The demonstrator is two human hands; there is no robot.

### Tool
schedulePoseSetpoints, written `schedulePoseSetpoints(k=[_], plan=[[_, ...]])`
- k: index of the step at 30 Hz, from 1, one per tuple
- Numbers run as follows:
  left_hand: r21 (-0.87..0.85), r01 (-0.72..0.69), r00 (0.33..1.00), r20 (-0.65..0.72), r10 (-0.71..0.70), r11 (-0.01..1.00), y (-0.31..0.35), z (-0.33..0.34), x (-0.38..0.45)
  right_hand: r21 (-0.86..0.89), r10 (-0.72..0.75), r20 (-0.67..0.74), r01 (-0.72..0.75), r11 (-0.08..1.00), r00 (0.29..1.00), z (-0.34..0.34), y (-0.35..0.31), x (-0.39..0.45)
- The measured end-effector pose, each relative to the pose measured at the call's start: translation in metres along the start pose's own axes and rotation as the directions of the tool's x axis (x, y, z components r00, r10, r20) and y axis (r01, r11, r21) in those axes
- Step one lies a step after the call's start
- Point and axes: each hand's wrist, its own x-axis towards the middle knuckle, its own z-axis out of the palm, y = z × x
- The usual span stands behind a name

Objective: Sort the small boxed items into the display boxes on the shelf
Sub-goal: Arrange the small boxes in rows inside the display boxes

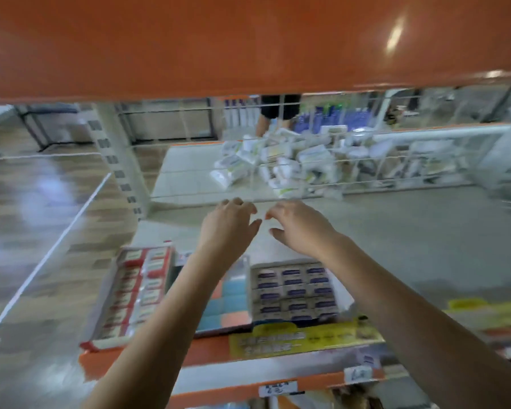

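both hands, left hand (229,224) and right hand (300,228), are reaching mid-frame with loose, empty fingers, so i'm guessing they should be grabbing square before filling the purple display box (292,290).

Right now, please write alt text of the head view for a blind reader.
Both hands, left hand and right hand, reach empty over the shelf, fingers loosely spread. Below the forearms stand a red display box, a blue-and-orange one and a purple-labelled one.

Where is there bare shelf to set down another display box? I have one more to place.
Bare shelf surface lies right of the right hand and behind the purple-label display box. The front-left is crowded: red display box, blue-and-orange box and purple one sit side by side. Beyond the wire divider, white packets pile up.
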Motion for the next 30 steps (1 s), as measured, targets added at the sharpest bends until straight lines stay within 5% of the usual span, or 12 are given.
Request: schedulePoseSetpoints(k=[9, 19, 25, 30], plan=[[0.041, -0.483, 0.847, 0.276, 0.455, 0.875, 0.183, 0.042, 0.061, -0.082, 0.45, 0.006, -0.448, 0.89, 0.893, -0.043, 0.158, -0.103], [-0.023, -0.68, 0.662, 0.411, 0.627, 0.733, 0.382, 0.112, 0.075, -0.083, 0.69, 0.037, -0.686, 0.723, 0.723, -0.066, 0.307, -0.237], [-0.032, -0.672, 0.673, 0.389, 0.629, 0.739, 0.465, 0.147, 0.087, -0.073, 0.753, 0.067, -0.75, 0.658, 0.654, -0.072, 0.378, -0.288], [0.019, -0.587, 0.761, 0.352, 0.544, 0.809, 0.497, 0.171, 0.12, -0.041, 0.767, 0.009, -0.766, 0.642, 0.642, -0.068, 0.418, -0.297]])
